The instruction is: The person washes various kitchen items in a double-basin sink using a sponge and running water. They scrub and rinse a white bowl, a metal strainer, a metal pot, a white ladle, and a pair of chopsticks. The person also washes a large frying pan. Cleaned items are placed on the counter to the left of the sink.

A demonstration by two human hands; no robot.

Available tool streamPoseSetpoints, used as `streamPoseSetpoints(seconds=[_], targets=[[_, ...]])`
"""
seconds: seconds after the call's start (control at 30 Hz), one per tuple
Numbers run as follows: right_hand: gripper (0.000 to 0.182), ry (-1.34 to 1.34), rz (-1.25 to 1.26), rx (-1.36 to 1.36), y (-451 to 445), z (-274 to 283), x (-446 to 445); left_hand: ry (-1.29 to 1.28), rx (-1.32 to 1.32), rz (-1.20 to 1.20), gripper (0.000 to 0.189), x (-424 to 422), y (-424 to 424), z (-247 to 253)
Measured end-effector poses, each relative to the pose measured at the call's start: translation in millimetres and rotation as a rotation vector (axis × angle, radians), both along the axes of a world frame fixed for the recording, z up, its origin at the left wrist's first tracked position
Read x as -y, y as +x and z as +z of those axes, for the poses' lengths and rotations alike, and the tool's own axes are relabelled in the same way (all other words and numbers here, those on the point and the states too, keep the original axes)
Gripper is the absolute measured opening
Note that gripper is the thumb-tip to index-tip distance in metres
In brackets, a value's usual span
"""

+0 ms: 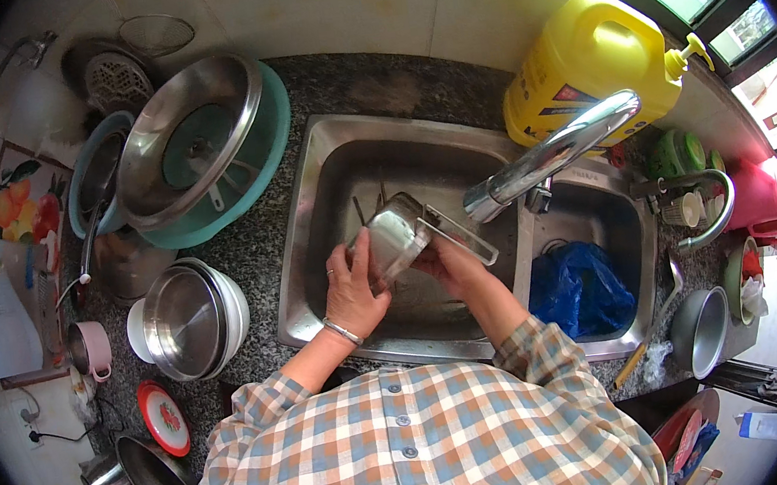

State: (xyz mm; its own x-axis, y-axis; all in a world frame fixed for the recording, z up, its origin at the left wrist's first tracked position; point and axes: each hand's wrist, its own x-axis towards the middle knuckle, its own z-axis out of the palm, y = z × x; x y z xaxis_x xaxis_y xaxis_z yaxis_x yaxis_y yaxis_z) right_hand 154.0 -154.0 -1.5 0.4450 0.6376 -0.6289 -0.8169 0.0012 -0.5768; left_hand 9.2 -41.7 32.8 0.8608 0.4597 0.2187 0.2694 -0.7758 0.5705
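Over the large stainless steel sink basin (326, 199) I hold a shiny metal container (392, 238), tilted on its side. My left hand (354, 286) grips its near left side, with the fingers spread along the wall. On its right side is my right hand (452, 264), the fingers partly hidden behind the container. A narrow rectangular frame with a pale rim (463, 237) sticks out at the right hand; whether it is joined to the container I cannot tell. Thin dark sticks (358, 210) lean in the basin behind the container.
A chrome faucet (551, 152) arches over the divider, beside a large yellow pump jug (591, 68). The smaller basin holds a blue plastic bag (581, 289). Left on the granite counter stand stacked bowls (186, 323) and a steel basin (137, 178) inside a teal one (278, 126).
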Motion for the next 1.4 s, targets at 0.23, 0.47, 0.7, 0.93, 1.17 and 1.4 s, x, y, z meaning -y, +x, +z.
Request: streamPoseSetpoints(seconds=[0.23, 0.47, 0.7, 0.93, 1.17, 1.4], targets=[[0.014, 0.160, -0.033, 0.015, -34.2, 23.1, 4.8, -0.316, -0.271, 0.036, 0.095, 16.7, -0.1, -1.8], [0.017, 0.039, -0.123, 0.045, -14.5, 4.7, 6.4, -0.232, -0.041, -0.109, 0.084, 8.7, -6.2, -11.8], [0.019, 0.008, -0.037, 0.087, 25.7, -1.0, 16.8, -0.195, 0.113, 0.057, 0.057, -31.7, 8.0, -9.0], [0.029, -0.109, 0.343, 0.220, 46.3, -3.7, 2.8, -0.576, -0.186, -0.216, 0.054, -48.2, 29.8, 21.5], [0.022, 0.163, 0.638, 0.538, 43.0, 25.9, -22.6, -1.193, -0.484, -0.143, 0.049, -45.0, 37.1, 18.2], [0.019, -0.065, 0.416, 1.214, 51.3, -16.9, -38.0, -1.543, -0.287, 0.112, 0.037, -37.0, 26.9, -11.8]])
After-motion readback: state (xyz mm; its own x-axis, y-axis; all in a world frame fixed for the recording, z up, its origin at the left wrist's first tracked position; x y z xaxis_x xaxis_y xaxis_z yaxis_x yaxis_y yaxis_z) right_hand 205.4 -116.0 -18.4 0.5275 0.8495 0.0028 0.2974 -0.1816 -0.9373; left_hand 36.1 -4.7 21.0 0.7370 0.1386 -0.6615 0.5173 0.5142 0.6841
